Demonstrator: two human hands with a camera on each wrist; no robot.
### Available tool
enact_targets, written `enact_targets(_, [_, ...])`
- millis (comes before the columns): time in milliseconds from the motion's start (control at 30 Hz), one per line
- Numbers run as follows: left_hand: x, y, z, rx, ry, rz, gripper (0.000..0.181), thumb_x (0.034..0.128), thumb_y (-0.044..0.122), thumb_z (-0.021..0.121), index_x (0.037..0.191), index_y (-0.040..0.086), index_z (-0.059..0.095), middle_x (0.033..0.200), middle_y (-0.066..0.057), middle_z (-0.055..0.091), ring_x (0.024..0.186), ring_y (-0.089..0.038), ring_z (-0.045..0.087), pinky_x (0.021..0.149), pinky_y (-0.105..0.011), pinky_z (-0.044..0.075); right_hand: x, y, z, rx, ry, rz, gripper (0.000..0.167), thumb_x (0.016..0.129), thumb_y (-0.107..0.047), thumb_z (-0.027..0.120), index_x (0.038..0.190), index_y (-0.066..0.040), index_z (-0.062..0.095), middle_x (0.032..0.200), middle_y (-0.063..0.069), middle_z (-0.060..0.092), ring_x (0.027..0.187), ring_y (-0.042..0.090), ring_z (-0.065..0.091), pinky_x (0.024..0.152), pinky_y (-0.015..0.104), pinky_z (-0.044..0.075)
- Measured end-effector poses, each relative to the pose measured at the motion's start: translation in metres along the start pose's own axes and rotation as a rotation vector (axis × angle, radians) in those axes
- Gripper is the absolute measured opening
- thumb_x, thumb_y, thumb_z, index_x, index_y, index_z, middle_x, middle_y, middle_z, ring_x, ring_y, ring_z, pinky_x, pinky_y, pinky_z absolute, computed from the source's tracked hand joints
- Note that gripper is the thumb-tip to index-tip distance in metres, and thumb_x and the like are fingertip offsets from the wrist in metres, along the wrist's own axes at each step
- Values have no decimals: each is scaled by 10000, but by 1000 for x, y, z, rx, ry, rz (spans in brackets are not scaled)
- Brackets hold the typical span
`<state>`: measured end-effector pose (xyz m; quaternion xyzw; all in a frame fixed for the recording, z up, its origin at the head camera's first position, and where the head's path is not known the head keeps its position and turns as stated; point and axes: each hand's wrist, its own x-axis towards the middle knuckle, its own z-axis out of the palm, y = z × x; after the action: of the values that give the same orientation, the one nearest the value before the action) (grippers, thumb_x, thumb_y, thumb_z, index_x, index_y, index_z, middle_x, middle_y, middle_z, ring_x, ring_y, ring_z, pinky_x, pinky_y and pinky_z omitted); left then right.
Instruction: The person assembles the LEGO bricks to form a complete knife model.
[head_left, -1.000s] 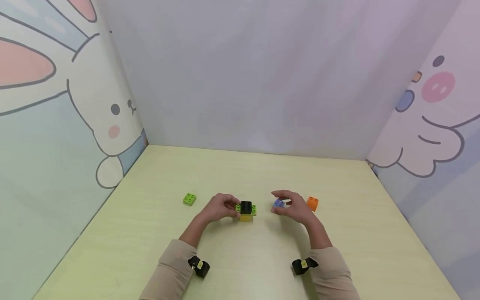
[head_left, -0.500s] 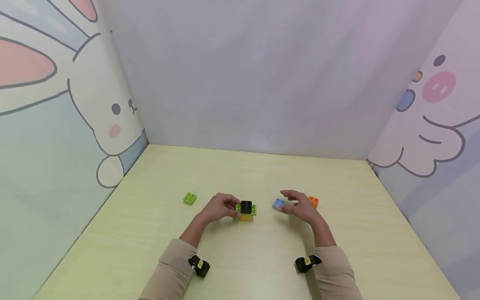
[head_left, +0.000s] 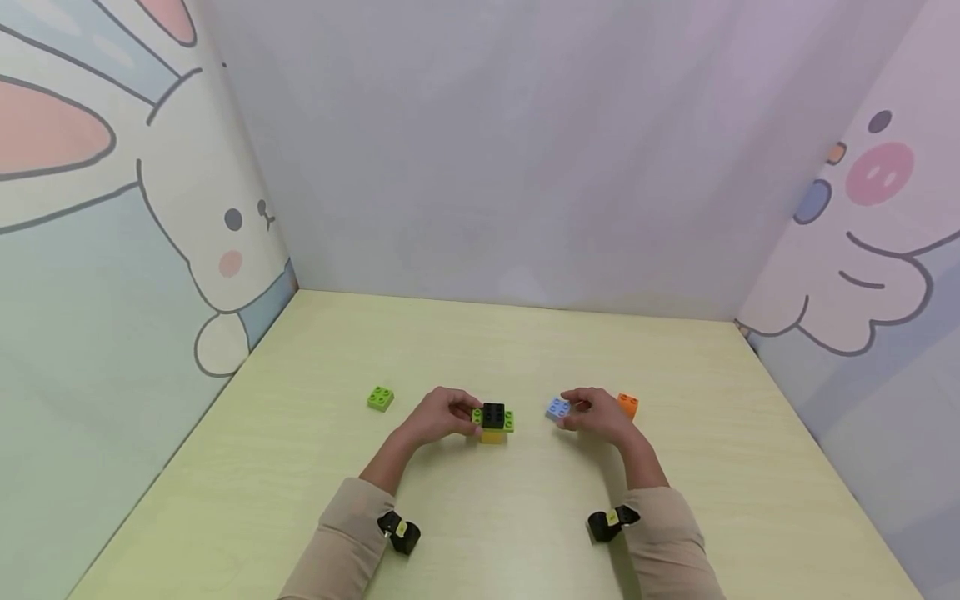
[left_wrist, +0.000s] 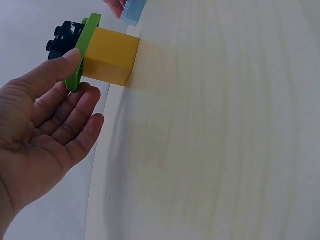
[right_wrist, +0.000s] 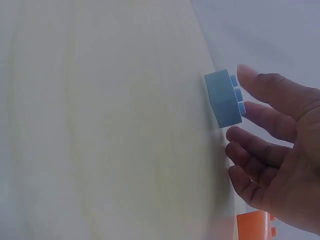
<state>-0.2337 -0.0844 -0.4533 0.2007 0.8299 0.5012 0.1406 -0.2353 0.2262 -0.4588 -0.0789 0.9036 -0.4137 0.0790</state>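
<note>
My left hand (head_left: 444, 415) pinches the left end of a green plate (left_wrist: 86, 50) between thumb and fingers. That plate sits between a black brick (head_left: 492, 415) on top and a yellow brick (left_wrist: 111, 56) below, which stands on the table. Just right of this stack, a light blue brick (head_left: 557, 408) with studs up lies on the table. My right hand (head_left: 600, 413) hovers at its right side, fingers loosely bent and apart. In the right wrist view the thumb is close to the studs of the blue brick (right_wrist: 224, 99), without a visible grip on it.
An orange brick (head_left: 627, 405) stands right behind my right hand, partly covered by it. A loose green brick (head_left: 380, 398) lies to the left of my left hand. A grey wall (head_left: 517, 167) rises at the table's back edge.
My right hand was around the blue brick, then drew back to the right, and its fingers have since come a little closer together. The left hand and the stack have stayed in place.
</note>
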Motion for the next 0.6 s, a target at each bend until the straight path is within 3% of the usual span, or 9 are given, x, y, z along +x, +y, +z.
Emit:
enact_targets(167, [-1,1,1,-20,-7,3,340,732,109,797,1044,48,677,901,-32,636,812,-148,604,709,-305,493,1,1,3,-55,6,0,449,741,-117,783,1144,16,633,989,80,599,835,224,498,725,335,434])
enact_targets(600, [0,1,0,-8,-3,5,346,729,119,801,1046,51,679,894,-20,641,806,-136,607,709,-294,493,4,-2,4,-119,13,25,349,774,-97,747,1089,24,658,913,70,576,798,220,493,658,306,431])
